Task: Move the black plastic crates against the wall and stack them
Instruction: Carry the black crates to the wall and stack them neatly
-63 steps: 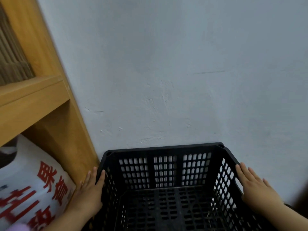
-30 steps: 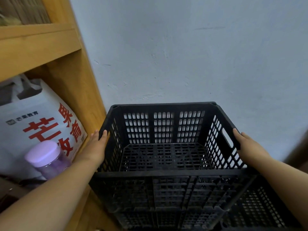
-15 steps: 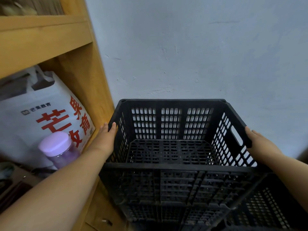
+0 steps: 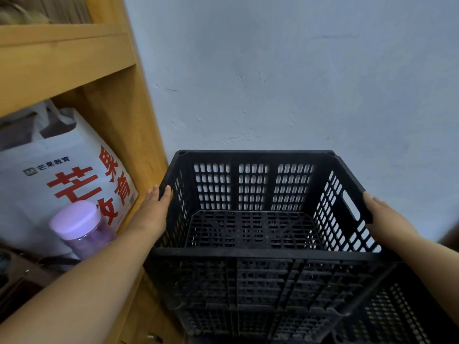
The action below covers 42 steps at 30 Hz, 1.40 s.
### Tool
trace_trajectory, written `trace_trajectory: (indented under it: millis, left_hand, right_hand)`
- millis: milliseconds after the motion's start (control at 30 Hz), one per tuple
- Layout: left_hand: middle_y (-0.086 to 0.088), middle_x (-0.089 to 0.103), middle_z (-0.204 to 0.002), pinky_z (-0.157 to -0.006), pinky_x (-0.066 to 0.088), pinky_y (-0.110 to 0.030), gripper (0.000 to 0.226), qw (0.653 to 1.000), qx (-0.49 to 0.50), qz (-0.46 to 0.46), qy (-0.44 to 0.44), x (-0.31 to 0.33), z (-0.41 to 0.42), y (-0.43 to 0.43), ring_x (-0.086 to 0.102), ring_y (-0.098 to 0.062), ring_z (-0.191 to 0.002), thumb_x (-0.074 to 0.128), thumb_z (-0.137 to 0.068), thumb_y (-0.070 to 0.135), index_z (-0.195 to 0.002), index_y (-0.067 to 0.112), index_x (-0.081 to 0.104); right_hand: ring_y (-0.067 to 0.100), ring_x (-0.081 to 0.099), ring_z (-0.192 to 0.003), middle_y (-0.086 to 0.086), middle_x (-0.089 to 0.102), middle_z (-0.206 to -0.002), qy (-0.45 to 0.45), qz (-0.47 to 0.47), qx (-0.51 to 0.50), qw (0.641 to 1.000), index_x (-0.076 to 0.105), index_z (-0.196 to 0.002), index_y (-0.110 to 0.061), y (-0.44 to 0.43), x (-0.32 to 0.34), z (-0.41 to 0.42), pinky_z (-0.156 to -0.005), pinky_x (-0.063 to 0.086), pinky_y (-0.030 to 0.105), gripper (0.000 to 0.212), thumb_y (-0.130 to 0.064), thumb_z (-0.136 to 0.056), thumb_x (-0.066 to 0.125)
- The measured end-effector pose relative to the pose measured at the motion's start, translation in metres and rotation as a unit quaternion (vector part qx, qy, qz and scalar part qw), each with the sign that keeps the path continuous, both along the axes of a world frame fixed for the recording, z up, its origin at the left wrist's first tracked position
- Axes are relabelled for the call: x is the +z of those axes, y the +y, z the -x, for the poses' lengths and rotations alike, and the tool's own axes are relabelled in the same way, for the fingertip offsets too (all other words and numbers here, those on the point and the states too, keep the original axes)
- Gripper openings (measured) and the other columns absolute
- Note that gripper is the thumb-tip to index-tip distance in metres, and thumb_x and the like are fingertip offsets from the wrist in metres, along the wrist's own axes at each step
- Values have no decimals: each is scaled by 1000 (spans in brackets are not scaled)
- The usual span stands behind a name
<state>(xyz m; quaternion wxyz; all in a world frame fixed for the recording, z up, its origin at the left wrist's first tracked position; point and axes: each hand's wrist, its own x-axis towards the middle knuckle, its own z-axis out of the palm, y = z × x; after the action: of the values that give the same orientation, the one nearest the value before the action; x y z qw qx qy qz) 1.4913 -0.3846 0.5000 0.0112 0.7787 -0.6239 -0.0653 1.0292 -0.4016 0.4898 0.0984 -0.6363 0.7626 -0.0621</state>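
Two bare hands hold the sides of a black perforated plastic crate point(image 4: 250, 184). The left hand point(image 4: 154, 214) lies flat on the outside of its left wall, fingers straight and thumb at the rim. The right hand point(image 4: 387, 219) presses the outside of the right wall the same way, just beside the oblong handle slot point(image 4: 351, 207). No fingers show through that slot.

The crate stands upright and empty, its far wall near the pale blue-grey painted wall point(image 4: 298, 83); whether they touch cannot be told. It appears to rest on a lower black crate point(image 4: 260, 324), with more black lattice at the near right.

Judging by its open lattice, the crate should be light and stiff, though the thin walls may flex a little under a squeeze. The smooth plastic could slip between flat palms, so hooking fingers into the handle slots on the two side walls looks the surer hold.

Close on the left stands a wooden shelf unit point(image 4: 119, 120), which leaves the left hand little room. It holds a white bag printed with red characters point(image 4: 62, 170) and a clear jar with a lilac lid point(image 4: 77, 222).
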Motion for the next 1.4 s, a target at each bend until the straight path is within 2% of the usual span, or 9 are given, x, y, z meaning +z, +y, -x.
trace_trajectory:
  millis: [67,167,233,367,533,733,933,1400]
  left_hand:
    - [-8,-16,-157,-116,14,-38,95,1000,-3,-8,-5,0,1,-3,-12,-25,-144,46,-81,-18,-148,21,-9]
    - [-8,-19,-156,-116,9,-38,93,999,-2,-27,-20,0,-2,-2,-14,-25,-144,49,-83,-12,-148,16,-12]
    - [-8,-21,-156,-116,6,-37,89,999,-9,-36,-27,-1,-4,-4,-14,-24,-144,51,-87,-2,-147,14,-13]
    - [-11,-19,-156,-117,3,-37,82,996,-35,-49,-60,1,-6,-15,-14,-27,-144,47,-95,31,-147,10,-13]
    - [-12,-18,-156,-116,-1,-36,77,996,-47,-34,-66,-3,-8,-18,-13,-25,-144,32,-96,47,-147,8,-12]
    - [-9,-14,-157,-119,1,-40,73,998,-36,-24,-46,-5,-9,-22,-11,-24,-144,21,-96,50,-147,9,-9]
    - [-4,-15,-157,-118,-3,-38,72,999,-32,-14,-22,-8,-12,-18,-13,-20,-144,17,-94,53,-147,11,-9]
    - [-2,-14,-157,-117,-3,-38,73,998,-24,-28,-55,-1,-6,-23,-11,-20,-144,10,-91,58,-147,15,-11]
  right_hand:
    - [30,32,-135,9,13,-155,6,-12,1,1000,3,-149,-18,-1,1,0,-104,35,42,77,3,-85,41]
    - [27,7,-144,8,-4,-157,79,-32,31,996,-6,-148,-14,-2,-3,-2,-115,16,45,76,-10,-90,43]
    - [25,-2,-145,7,-11,-157,118,-36,53,991,-10,-147,-12,-7,-6,0,-116,12,44,71,-21,-95,38]
    - [24,-4,-145,6,-13,-157,126,-35,59,990,-9,-147,-12,-17,-5,-1,-117,11,43,66,-34,-98,28]
    - [22,-5,-145,3,-14,-157,104,-24,53,993,-9,-147,-15,-18,-9,0,-117,9,41,64,-39,-98,24]
    - [21,-4,-145,-1,-13,-157,76,-14,43,996,-8,-148,-18,-20,-9,-1,-117,7,41,62,-41,-98,21]
    - [22,-4,-145,-1,-11,-157,53,-17,41,998,-6,-148,-19,-17,-11,1,-117,9,42,61,-41,-97,21]
    - [21,-8,-145,-2,-15,-156,39,-24,33,998,-9,-148,-20,-18,0,-3,-118,7,41,62,-43,-98,19]
